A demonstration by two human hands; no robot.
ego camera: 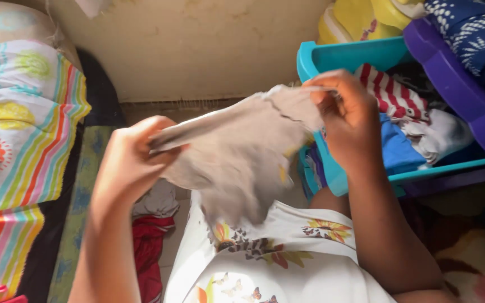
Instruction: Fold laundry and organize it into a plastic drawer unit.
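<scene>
At the far left I see a bedsheet striped in bright rainbow colours with sun shapes (23,129), lying beside a dark mattress edge. Next comes my left hand (133,160), clenched on one end of a thin grey cloth garment (237,151), pinching its bunched edge between thumb and fingers. The garment stretches across the middle, held up in the air above my lap, its lower part hanging onto a white fabric printed with butterflies and flowers (287,264). Below it a red cloth (150,247) lies on the floor. My right hand (346,120) grips the garment's other end. Behind that hand stands a turquoise plastic basket (338,56) holding a red-and-white striped cloth (391,92) and a blue cloth (399,148).
</scene>
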